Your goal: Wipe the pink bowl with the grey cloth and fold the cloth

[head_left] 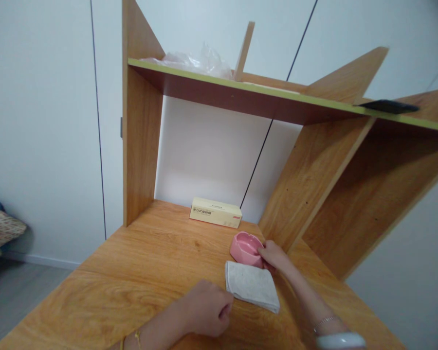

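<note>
My right hand (273, 255) grips the right side of a pink faceted bowl (237, 250), thumb over the rim and fingers partly hidden behind it. The bowl stands upright on the wooden desk, and its inside looks bare. Just in front of it lies a folded grey-white cloth (253, 284). Closed in a fist, my left hand (209, 308) rests low by the cloth's left corner, with nothing visible in it.
A cream cling film box (215, 213) lies at the back of the desk (149, 262). Wooden side panels (142, 136) hold up a shelf (219, 87) overhead. On the shelf are a clear plastic bag (200, 61) and a flat dark object (390, 106).
</note>
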A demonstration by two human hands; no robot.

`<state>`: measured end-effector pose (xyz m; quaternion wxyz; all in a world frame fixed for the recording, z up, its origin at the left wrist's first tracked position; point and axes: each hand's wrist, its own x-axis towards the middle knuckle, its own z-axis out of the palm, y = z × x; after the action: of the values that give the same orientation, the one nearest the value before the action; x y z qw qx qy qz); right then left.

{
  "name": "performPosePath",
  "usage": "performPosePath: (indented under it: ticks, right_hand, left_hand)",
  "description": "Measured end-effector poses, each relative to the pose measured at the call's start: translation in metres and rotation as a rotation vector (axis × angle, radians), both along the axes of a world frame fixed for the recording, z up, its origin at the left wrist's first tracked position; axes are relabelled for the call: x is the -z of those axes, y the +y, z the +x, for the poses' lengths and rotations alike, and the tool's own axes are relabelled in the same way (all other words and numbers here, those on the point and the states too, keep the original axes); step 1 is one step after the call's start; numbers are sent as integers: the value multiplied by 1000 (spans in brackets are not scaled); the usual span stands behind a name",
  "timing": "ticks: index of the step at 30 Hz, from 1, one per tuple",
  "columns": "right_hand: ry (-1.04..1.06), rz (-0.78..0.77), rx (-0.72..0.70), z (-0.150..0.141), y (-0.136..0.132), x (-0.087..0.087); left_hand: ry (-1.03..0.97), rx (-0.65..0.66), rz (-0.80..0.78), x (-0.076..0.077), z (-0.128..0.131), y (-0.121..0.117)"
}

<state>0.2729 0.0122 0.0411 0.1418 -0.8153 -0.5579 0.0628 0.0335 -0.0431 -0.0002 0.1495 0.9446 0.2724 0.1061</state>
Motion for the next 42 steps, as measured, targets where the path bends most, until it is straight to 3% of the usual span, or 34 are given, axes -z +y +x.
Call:
performPosePath:
  ticks: [4, 13, 21, 26, 29, 34, 37, 42]
  right_hand:
    - [39, -28, -100, -33, 14, -6]
    - [240, -78, -367, -145, 41, 2]
    - [346, -85, -400, -185, 50, 13]
    - [294, -17, -457, -178, 34, 4]
    - [180, 46, -491, -156, 14, -11]
    - [-5, -38, -557, -110, -36, -29]
    - [-296, -121, -598, -94, -63, -23]
    - [-584, -191, -489, -87, -78, 0]
  left_hand:
    - [24, 32, -3, 2, 1, -1]
    - [9, 16, -19, -2, 0, -2]
    - [50, -40, 55, -1, 2, -3]
    - [13, -22, 36, -1, 3, -4]
    - [0, -19, -6, 0, 3, -4]
    - [42, -36, 19, -1, 4, -5]
    - [51, 29, 54, -4, 2, -7]
    - [144, 149, 110, -8, 5, -12]
